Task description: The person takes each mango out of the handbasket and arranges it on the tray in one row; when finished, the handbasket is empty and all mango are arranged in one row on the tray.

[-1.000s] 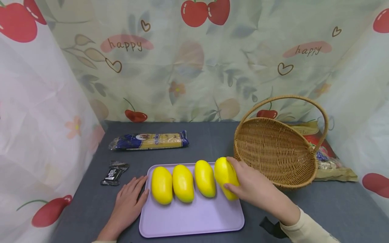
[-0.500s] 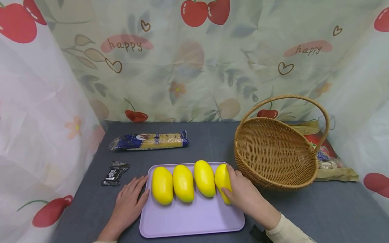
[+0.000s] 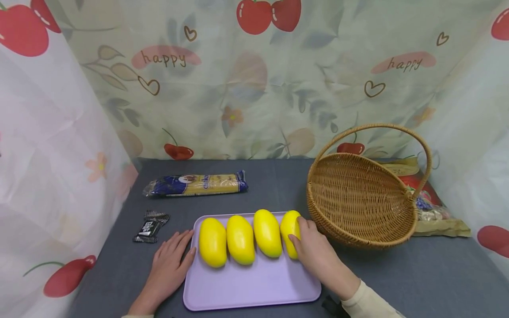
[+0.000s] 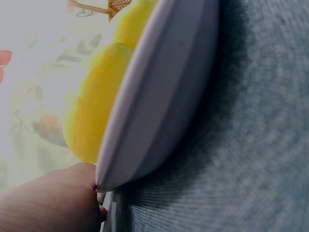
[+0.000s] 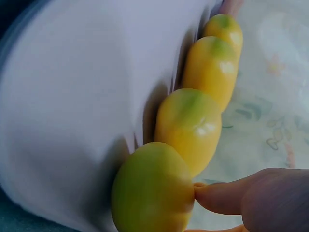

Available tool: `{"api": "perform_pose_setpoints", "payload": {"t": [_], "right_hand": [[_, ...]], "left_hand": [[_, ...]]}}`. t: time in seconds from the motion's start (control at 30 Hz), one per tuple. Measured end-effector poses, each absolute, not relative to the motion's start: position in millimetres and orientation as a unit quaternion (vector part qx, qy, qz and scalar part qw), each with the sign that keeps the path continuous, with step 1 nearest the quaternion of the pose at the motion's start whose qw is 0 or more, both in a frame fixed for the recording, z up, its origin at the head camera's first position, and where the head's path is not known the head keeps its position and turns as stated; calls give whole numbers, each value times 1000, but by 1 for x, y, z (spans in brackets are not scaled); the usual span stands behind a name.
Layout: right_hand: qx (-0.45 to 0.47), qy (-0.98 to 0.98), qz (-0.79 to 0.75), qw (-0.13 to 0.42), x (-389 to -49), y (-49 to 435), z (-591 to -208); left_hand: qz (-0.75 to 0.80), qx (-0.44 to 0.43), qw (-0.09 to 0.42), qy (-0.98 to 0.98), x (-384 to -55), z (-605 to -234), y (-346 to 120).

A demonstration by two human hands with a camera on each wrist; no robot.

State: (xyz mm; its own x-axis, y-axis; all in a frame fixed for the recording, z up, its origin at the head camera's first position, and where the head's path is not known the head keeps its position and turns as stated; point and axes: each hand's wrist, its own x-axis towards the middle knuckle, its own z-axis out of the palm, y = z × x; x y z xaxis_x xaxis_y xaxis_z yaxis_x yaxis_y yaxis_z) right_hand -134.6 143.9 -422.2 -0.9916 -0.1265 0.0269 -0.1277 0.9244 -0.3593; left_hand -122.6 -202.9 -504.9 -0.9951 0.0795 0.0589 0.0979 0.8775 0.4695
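Note:
Several yellow mangoes stand in a row on a lilac tray [image 3: 250, 289], near its far edge. My right hand [image 3: 320, 251] holds the rightmost mango [image 3: 291, 229], thumb on its near left side and fingers over its right. In the right wrist view the thumb [image 5: 219, 197] touches that mango [image 5: 152, 188], and the fingers are mostly out of sight. My left hand [image 3: 169, 260] lies flat on the table against the tray's left edge, fingers extended, beside the leftmost mango [image 3: 212, 243]. Only part of that hand [image 4: 55, 198] shows in the left wrist view.
A wicker basket [image 3: 359, 198] with a tall handle tilts toward me at the right, in front of a paper-and-plastic bag [image 3: 441, 227]. Behind the tray lies a pasta packet [image 3: 196, 184]. A small black wrapped packet [image 3: 151, 226] sits at the left, and patterned curtains surround the table.
My right hand has moved left and slightly toward me, bringing the rightmost mango upright beside its neighbour, then a little away again. The left hand stays at the tray's edge.

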Motion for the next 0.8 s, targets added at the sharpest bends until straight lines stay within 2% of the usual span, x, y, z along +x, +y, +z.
{"api": "perform_pose_setpoints", "payload": {"t": [0.23, 0.8], "right_hand": [[87, -981, 173, 27, -139, 144, -426], [93, -979, 173, 46, -134, 142, -425]], "left_hand": [[-247, -46, 15, -968, -121, -504, -201], [-247, -37, 15, -968, -119, -505, -203]]}}
